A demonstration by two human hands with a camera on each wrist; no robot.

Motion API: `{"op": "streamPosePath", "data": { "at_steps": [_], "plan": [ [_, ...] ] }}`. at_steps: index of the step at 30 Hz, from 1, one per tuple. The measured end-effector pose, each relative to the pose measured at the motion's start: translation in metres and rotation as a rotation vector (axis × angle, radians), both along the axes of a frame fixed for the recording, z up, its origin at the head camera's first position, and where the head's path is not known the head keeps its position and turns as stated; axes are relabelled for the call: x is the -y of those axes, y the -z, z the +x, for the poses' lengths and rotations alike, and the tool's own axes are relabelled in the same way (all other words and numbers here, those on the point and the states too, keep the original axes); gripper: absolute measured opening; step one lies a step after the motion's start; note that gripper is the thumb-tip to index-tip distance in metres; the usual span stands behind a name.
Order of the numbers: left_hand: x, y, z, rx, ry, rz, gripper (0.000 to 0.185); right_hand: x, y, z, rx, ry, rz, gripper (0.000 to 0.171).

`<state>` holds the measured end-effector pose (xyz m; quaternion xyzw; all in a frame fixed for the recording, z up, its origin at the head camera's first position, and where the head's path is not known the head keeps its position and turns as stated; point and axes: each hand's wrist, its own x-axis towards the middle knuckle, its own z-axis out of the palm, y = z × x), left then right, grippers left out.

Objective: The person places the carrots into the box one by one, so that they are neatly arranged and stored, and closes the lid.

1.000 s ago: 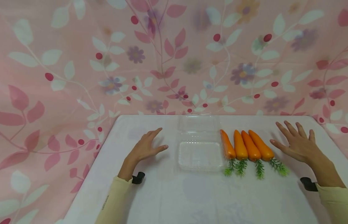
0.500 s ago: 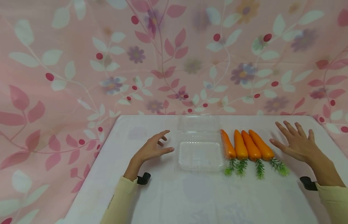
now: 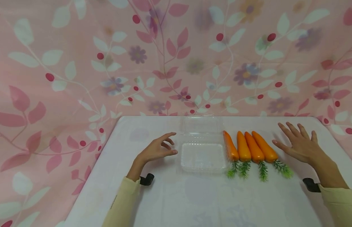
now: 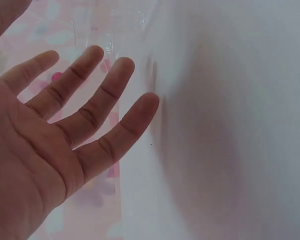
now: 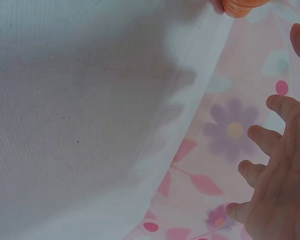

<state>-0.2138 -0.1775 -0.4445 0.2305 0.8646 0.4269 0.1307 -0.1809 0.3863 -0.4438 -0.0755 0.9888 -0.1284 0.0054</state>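
A clear plastic clamshell box (image 3: 203, 156) lies with its lid (image 3: 202, 125) folded back toward the far edge. Left of it my left hand (image 3: 156, 148) hovers over the table, fingers loosely bent, thumb tip close to the box's side. In the left wrist view the palm of the left hand (image 4: 55, 130) shows nothing in it. Several orange carrots (image 3: 256, 148) with green tops lie side by side just right of the box. Beyond them my right hand (image 3: 302, 146) is spread, holding nothing. A carrot end (image 5: 240, 6) appears at the top of the right wrist view.
Everything stands on a table with a white cloth (image 3: 210, 201). A pink floral curtain (image 3: 170, 56) rises directly behind the table's far edge. Black wrist mounts (image 3: 147, 179) sit at the cuffs of both sleeves.
My left hand has moved right toward the box, and its fingers have bent a little more. The right hand has stayed nearly still; box and carrots have not moved.
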Motion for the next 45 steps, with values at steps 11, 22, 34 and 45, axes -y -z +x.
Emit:
{"op": "streamPosePath", "data": {
  "at_steps": [11, 22, 34, 45],
  "plan": [
    [-0.004, 0.006, -0.001, 0.041, 0.093, 0.077, 0.076, 0.000, 0.002, 0.000, 0.030, -0.005, -0.027, 0.089],
    [-0.009, 0.009, 0.001, 0.031, 0.102, 0.029, 0.082, 0.004, 0.002, -0.001, 0.035, -0.019, -0.048, 0.088],
    [-0.009, 0.008, 0.000, 0.040, 0.093, -0.002, 0.082, 0.008, 0.001, -0.001, 0.012, -0.039, -0.102, 0.084],
    [-0.014, -0.010, 0.009, 0.072, 0.107, 0.043, 0.078, 0.015, -0.005, -0.004, 0.126, 0.032, -0.313, 0.079]
  ]
}}
